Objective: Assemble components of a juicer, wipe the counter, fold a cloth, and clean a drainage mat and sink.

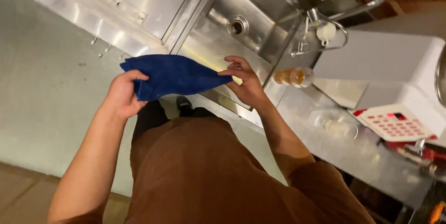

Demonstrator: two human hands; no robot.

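just both hands (186,87) pinching opposite ends of a blue cloth (174,75), above the steel sink (253,8)

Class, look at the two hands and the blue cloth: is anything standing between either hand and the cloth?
Nothing visible does. The left hand grips one end of the blue cloth and the right hand pinches the other end, stretching it in the air in front of the steel sink.

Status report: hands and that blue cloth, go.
Left hand gripping one end of the blue cloth. Right hand pinching the other end. Cloth held in the air beside the steel sink. Nothing between the hands.
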